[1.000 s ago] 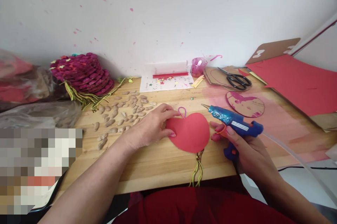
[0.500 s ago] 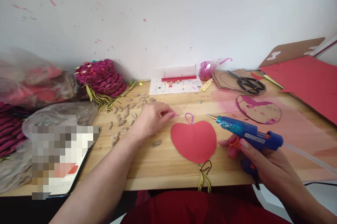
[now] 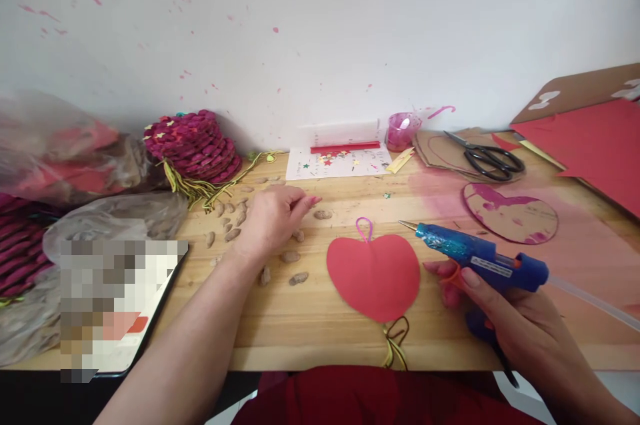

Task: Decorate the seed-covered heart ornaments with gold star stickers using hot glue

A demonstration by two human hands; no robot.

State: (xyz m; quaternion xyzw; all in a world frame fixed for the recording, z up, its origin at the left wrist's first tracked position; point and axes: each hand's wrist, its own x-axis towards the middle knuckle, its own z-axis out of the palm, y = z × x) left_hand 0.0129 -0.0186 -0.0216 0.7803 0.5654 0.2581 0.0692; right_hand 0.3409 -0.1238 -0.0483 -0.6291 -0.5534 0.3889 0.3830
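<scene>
A red paper heart [image 3: 373, 276] lies on the wooden table, with a purple loop [image 3: 365, 230] at its top and yellow-green and brown strings [image 3: 395, 348] at its lower tip. To its right my right hand [image 3: 493, 305] is closed round a blue glue gun [image 3: 480, 257], its metal nozzle pointing left above the heart's upper right edge. My left hand [image 3: 277, 215] is over the scattered peanuts [image 3: 290, 256], left of the heart, thumb and fingers drawn together. Whatever it may hold is hidden.
Black scissors [image 3: 493, 160] rest on cardboard at the back right, behind a painted cardboard heart [image 3: 510, 213]. Stacked magenta hearts [image 3: 193, 145] and plastic bags [image 3: 70, 152] stand left. A tablet [image 3: 145, 318] lies front left. Star pieces cover a white paper [image 3: 300, 168].
My left hand has moved a little left among the peanuts, and some peanuts near it now lie in different spots. The glue gun stays in my right hand; the view has shifted slightly.
</scene>
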